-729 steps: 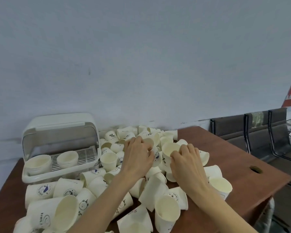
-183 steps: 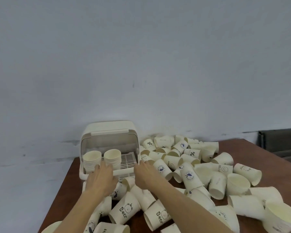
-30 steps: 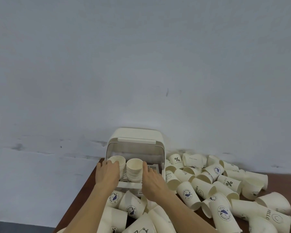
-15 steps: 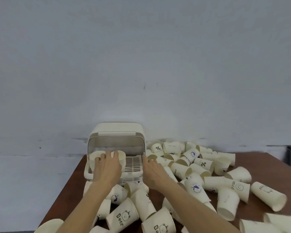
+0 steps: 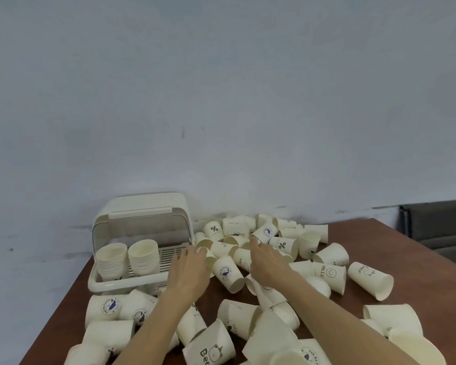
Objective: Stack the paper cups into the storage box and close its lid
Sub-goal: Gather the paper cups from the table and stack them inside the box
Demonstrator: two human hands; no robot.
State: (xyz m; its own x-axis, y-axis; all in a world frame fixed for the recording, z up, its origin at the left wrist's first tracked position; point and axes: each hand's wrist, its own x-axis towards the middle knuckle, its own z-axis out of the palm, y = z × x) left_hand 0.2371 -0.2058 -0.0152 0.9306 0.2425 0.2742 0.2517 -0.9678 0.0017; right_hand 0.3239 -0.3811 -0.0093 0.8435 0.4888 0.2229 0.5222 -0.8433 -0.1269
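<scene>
Two upright stacks of nested white paper cups, side by side at the left end of the cream plastic storage box with a slatted floor. Sits at the far left of the brown wooden table, hinged lid raised and tilted back. Leaves the right half of the tray bare.

Dozens of loose printed paper cups strewn to the right of and nearer than the box, most on their sides, pointing every way. Far from done, by the look of it; lid closing a long way off.

Left hand just right of the box's near right corner, back up, fingers straight and loosely spread, holding nothing visible. Reaches toward a small cup at its fingertips, touching or nearly so; cannot tell which.

Right hand farther right, forefinger stretched toward the far pile, other fingers partly bent; nothing seen in its grasp, though the palm side stays hidden.

Between the two hands, a cup with a blue round logo: lies on its side, long axis running from far left to near right, mouth toward the near right. Closer to the left hand, just to its right. Probably calls for turning it base-down before nesting it, then carrying it left into the box.
</scene>
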